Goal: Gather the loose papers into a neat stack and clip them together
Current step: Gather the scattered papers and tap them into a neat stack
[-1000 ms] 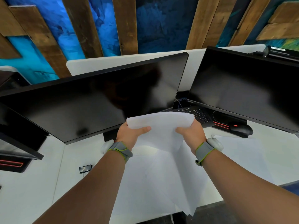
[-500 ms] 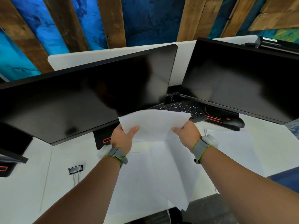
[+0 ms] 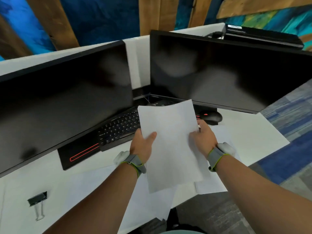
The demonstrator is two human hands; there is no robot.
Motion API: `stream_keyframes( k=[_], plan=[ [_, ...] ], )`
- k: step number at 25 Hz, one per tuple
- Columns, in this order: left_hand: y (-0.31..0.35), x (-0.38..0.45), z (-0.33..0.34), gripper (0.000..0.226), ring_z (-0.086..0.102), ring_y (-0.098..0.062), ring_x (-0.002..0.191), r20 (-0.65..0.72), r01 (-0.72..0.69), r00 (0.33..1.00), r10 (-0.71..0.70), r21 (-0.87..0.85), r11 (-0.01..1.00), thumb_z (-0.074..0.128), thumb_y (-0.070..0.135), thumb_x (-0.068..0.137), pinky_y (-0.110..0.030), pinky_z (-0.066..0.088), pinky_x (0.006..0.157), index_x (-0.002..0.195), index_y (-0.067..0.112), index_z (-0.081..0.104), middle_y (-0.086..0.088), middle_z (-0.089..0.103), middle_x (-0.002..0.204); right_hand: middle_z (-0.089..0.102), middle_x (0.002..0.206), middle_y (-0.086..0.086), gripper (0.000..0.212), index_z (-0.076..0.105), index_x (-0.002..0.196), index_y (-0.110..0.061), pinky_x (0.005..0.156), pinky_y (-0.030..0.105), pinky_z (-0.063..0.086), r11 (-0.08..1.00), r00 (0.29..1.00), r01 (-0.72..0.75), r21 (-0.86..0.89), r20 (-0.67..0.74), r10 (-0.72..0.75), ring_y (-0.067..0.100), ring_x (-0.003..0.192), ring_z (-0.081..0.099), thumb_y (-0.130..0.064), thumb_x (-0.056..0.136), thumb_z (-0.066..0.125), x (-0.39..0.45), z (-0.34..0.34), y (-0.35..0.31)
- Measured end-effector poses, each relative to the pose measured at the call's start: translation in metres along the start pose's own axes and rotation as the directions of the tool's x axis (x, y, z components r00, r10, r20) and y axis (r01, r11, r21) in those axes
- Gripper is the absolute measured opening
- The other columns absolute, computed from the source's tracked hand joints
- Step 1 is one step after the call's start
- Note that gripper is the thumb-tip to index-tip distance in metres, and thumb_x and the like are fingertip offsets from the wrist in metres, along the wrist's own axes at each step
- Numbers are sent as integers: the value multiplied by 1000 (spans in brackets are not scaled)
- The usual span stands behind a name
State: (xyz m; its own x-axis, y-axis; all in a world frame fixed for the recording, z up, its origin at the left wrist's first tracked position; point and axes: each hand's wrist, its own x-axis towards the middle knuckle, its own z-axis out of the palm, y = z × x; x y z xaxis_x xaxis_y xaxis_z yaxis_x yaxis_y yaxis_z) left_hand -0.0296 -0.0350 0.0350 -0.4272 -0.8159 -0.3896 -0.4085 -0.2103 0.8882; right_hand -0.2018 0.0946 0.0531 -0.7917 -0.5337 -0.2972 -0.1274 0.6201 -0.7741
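Both hands: left hand [image 3: 141,146] and right hand [image 3: 203,138] grasp white paper sheets [image 3: 170,146] mid-frame
Clip: black binder clip [image 3: 37,198] lower left on white desk [image 3: 20,183]

Paper, plastic, metal and wood finishes around the hands.
Matt white paper sheets [image 3: 170,146] between the hands; smooth white surface [image 3: 18,196] beneath; left of the hands a black binder clip [image 3: 37,198] with shiny metal handles; ahead, glossy black monitors [image 3: 219,71], a matt keyboard [image 3: 119,127], rough wooden planks [image 3: 54,22].
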Motion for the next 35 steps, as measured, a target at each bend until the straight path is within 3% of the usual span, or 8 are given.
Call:
stream_keyframes(
  k=[7,14,16,19,22,24,31,35],
  plan=[
    [-18,-1,95,44,66,-26,98,187,137,969,-164,151,979,70,22,86,-38,54,88,126,21,50,-3,68,109,64,85,5,40,54,121,-22,57,27,39,972,976,-216,-97,-33,214,29,77,60,-5,86,45,33,-53,81],
    [-30,2,158,57,63,-28,104,326,131,913,-247,339,932,71,35,78,-42,53,93,128,17,51,-6,62,123,68,98,9,47,51,131,-24,74,33,46,936,960,-278,-216,-44,275,34,88,62,-8,87,47,57,-81,128],
    [-35,3,168,65,61,-32,106,298,148,907,-296,433,889,68,41,74,-42,53,93,131,16,51,-9,51,131,69,109,13,51,51,134,-23,80,39,52,925,962,-271,-267,-39,270,37,96,64,-13,85,54,61,-84,136],
    [-34,1,179,62,57,-36,112,230,170,922,-313,484,858,66,34,81,-42,50,97,135,14,47,-12,39,139,59,133,18,66,46,144,-23,94,49,52,894,954,-291,-339,-28,300,43,112,61,-23,81,66,68,-87,143],
    [-31,1,187,85,48,-36,128,223,184,913,-341,521,834,62,31,88,-38,44,102,156,11,15,-12,27,152,47,146,19,76,35,153,-22,107,47,42,855,939,-332,-398,-57,339,44,128,49,-27,84,67,71,-88,145],
    [-29,0,191,91,45,-35,132,204,181,921,-332,530,828,60,31,88,-42,42,106,158,11,5,-12,25,156,43,149,17,77,32,154,-23,110,46,39,843,934,-350,-408,-88,346,44,131,45,-28,85,65,73,-90,146],
    [-28,-6,204,87,45,-34,132,233,98,928,-292,601,793,62,34,85,-43,41,107,155,10,18,-10,29,152,53,137,18,70,39,149,-27,104,48,45,873,945,-312,-374,-24,328,42,123,51,-26,83,65,77,-92,147],
    [-27,1,196,78,46,-35,128,188,108,946,-265,586,803,62,32,83,-47,44,103,150,14,26,-9,33,150,42,149,7,65,42,145,-32,102,48,42,843,973,-225,-488,-64,223,36,130,44,-28,83,63,70,-89,135]
  ],
)
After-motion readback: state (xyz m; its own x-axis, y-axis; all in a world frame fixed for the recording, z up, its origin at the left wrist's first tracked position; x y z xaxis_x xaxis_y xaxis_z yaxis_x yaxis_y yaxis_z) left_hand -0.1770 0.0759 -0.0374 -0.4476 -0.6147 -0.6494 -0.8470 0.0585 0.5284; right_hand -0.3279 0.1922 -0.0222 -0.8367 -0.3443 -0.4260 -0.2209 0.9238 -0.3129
